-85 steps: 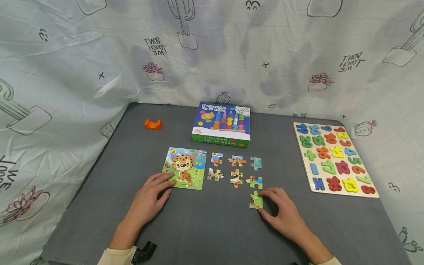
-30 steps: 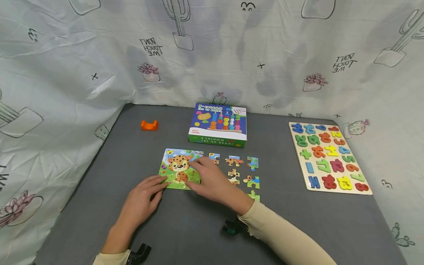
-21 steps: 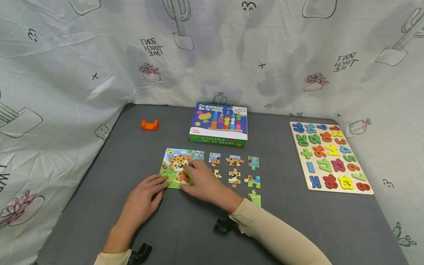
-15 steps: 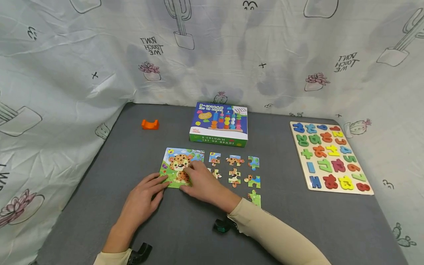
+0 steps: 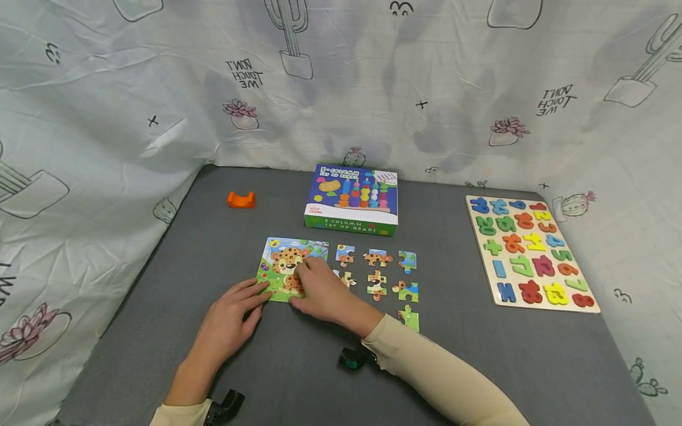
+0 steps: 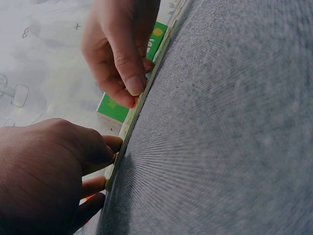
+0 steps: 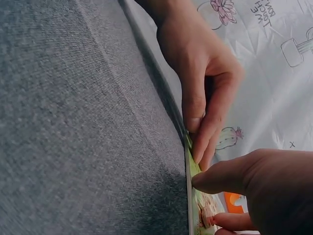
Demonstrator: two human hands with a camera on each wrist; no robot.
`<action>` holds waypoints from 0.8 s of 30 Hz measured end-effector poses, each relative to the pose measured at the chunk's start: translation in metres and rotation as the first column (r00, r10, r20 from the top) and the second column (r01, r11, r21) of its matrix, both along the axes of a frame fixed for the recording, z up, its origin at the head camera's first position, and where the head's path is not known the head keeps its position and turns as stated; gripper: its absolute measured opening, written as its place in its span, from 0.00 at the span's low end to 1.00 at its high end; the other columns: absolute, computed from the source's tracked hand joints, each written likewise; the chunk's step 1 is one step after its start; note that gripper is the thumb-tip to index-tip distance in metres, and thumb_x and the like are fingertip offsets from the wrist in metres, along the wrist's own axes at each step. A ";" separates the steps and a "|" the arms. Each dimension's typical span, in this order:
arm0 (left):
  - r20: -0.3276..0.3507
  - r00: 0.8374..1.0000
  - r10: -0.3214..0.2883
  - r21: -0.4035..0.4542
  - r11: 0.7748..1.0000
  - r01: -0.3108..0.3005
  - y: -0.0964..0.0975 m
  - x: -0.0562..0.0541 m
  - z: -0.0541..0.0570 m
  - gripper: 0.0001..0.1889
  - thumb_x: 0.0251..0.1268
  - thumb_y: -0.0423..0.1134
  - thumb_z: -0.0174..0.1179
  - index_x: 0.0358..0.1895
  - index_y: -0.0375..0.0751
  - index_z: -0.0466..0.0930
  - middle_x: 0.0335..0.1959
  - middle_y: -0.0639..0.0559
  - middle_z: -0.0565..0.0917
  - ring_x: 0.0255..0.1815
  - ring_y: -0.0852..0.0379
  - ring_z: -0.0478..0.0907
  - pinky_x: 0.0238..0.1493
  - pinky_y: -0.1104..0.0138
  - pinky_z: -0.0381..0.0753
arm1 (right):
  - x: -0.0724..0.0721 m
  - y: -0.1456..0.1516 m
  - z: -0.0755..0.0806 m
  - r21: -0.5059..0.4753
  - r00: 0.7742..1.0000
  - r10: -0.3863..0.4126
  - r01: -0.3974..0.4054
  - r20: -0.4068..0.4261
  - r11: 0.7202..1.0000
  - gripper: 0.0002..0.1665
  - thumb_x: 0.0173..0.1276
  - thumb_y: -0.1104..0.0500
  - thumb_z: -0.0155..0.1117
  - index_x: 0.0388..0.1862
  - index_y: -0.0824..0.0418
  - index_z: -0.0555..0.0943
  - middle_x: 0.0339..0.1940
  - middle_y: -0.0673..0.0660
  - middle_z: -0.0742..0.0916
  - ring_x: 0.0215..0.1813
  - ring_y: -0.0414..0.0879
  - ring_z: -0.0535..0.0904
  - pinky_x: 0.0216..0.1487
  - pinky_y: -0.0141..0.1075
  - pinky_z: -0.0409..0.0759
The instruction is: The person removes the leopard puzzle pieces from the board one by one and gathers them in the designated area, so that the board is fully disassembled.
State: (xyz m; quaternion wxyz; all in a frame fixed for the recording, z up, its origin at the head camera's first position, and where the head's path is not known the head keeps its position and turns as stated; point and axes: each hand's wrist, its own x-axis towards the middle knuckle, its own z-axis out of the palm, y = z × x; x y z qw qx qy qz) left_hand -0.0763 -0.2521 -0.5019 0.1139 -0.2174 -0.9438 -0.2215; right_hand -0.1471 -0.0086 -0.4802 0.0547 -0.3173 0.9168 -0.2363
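A leopard jigsaw puzzle [image 5: 288, 255] lies flat on the grey table. Across its lower-left corner rest the relaxed fingertips of my left hand [image 5: 226, 322]. My right hand [image 5: 330, 296] covers the lower-right part, bent fingers on the picture and thumb at the near edge. In the right wrist view, the right hand's thumb and index finger [image 7: 230, 221] touch the puzzle, spread apart. Whether they grip one single piece is hidden. Several loose puzzle pieces [image 5: 376, 284] stand in rows to the right, one partly behind my right hand.
A blue and green bead-set box [image 5: 351, 198] is behind the puzzle. An orange plastic part [image 5: 242, 200] lies at the back left. At the right is a wooden number board [image 5: 533, 254] with coloured shapes. A printed cloth hangs around the table.
My right hand has left the lowest loose piece on the right and moved left onto the puzzle. Lately its fingers have bent a little more there. The left hand stays put.
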 end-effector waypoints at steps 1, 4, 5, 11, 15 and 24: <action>-0.001 1.000 0.000 0.002 1.000 0.000 0.000 0.000 0.000 0.18 0.64 0.27 0.75 0.58 0.38 0.93 0.65 0.46 0.87 0.70 0.41 0.79 0.63 0.42 0.82 | 0.000 0.000 0.000 -0.004 1.000 -0.004 0.004 0.013 1.000 0.20 0.69 0.49 0.79 0.49 0.58 0.82 0.42 0.50 0.75 0.46 0.47 0.71 0.43 0.37 0.73; -0.003 1.000 -0.002 0.010 1.000 0.002 -0.001 0.000 -0.001 0.18 0.64 0.28 0.75 0.57 0.39 0.93 0.65 0.47 0.87 0.70 0.41 0.79 0.63 0.42 0.82 | -0.001 -0.002 0.001 -0.015 0.999 -0.013 0.013 0.031 1.000 0.19 0.70 0.50 0.79 0.48 0.57 0.81 0.41 0.50 0.75 0.45 0.46 0.72 0.43 0.37 0.74; -0.004 1.000 -0.002 0.012 1.000 0.002 -0.001 0.000 -0.002 0.18 0.64 0.27 0.75 0.57 0.39 0.93 0.65 0.47 0.87 0.70 0.41 0.79 0.63 0.42 0.82 | -0.002 -0.002 0.001 -0.019 0.999 -0.013 0.014 0.032 1.000 0.19 0.70 0.51 0.79 0.48 0.57 0.81 0.41 0.50 0.76 0.45 0.46 0.72 0.43 0.38 0.74; -0.012 1.000 -0.002 0.018 1.000 0.002 -0.002 0.000 -0.002 0.18 0.64 0.27 0.75 0.57 0.39 0.93 0.65 0.47 0.87 0.70 0.41 0.79 0.63 0.42 0.82 | -0.003 -0.003 0.002 -0.031 1.000 -0.006 0.007 0.026 0.999 0.19 0.70 0.52 0.80 0.50 0.58 0.82 0.40 0.50 0.77 0.45 0.47 0.74 0.44 0.39 0.74; -0.014 1.000 -0.004 0.022 1.000 0.004 -0.002 -0.001 -0.003 0.18 0.64 0.27 0.75 0.58 0.39 0.93 0.66 0.47 0.87 0.70 0.41 0.79 0.63 0.42 0.82 | -0.004 -0.002 0.003 -0.029 1.000 0.003 -0.002 0.018 1.000 0.18 0.70 0.53 0.80 0.51 0.58 0.84 0.39 0.50 0.78 0.44 0.46 0.74 0.44 0.38 0.75; -0.013 1.000 0.003 0.027 1.000 -0.002 -0.001 0.000 -0.003 0.18 0.64 0.27 0.75 0.57 0.39 0.93 0.65 0.47 0.87 0.70 0.42 0.79 0.62 0.42 0.82 | -0.005 -0.002 0.003 -0.013 0.999 0.033 -0.033 -0.035 0.999 0.17 0.69 0.52 0.81 0.49 0.59 0.87 0.36 0.50 0.79 0.43 0.46 0.75 0.42 0.38 0.75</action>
